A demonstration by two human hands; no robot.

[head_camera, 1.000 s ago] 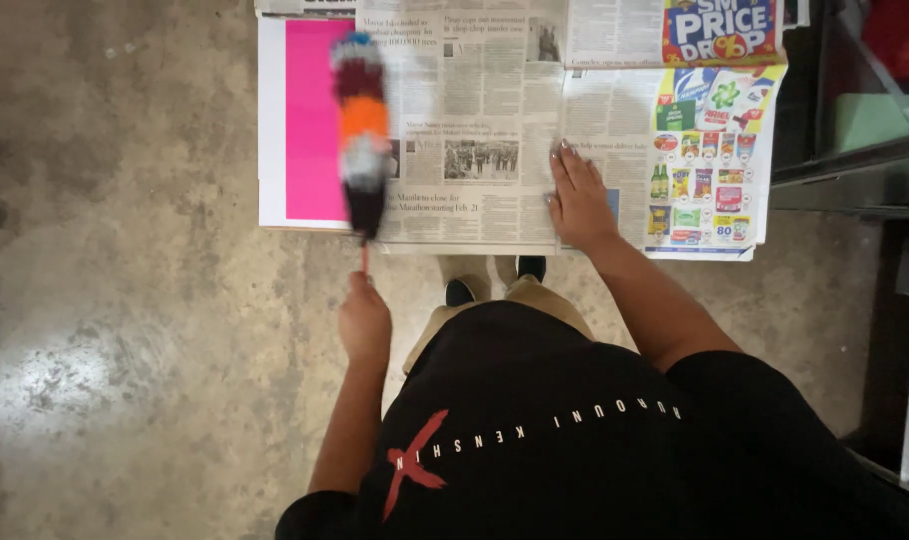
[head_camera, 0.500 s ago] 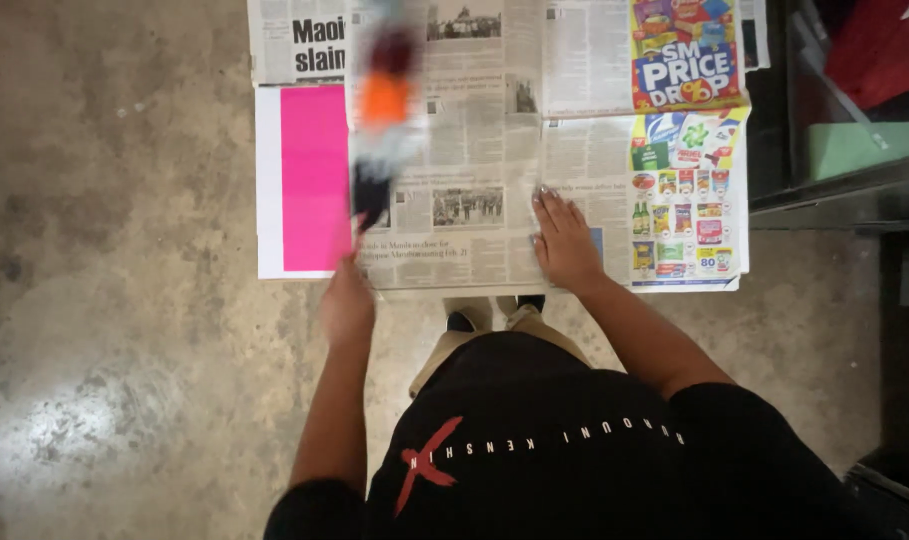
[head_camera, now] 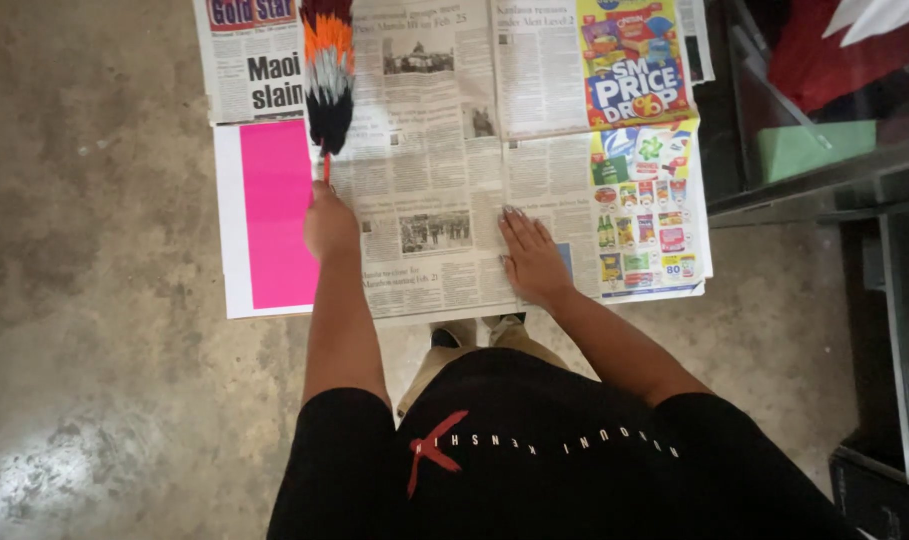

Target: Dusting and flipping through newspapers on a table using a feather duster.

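Spread newspaper sheets [head_camera: 444, 150] cover a low surface in front of me. My left hand [head_camera: 329, 222] grips the thin handle of a feather duster [head_camera: 326, 75]; its black, white and orange head lies over the paper's upper left part. My right hand [head_camera: 529, 258] rests flat, fingers spread, on the newspaper near its front edge. A bright pink sheet [head_camera: 274, 215] with a white border lies at the left, partly under my left hand.
A colourful advert page [head_camera: 639, 140] covers the right side of the paper. Bare concrete floor [head_camera: 94, 300] lies to the left and front. A glass shelf unit [head_camera: 824, 170] with a green box and red cloth stands at the right.
My left hand has pushed the duster forward and up across the newspaper, toward its far end. My right hand stays flat on the paper; the camera has moved closer.
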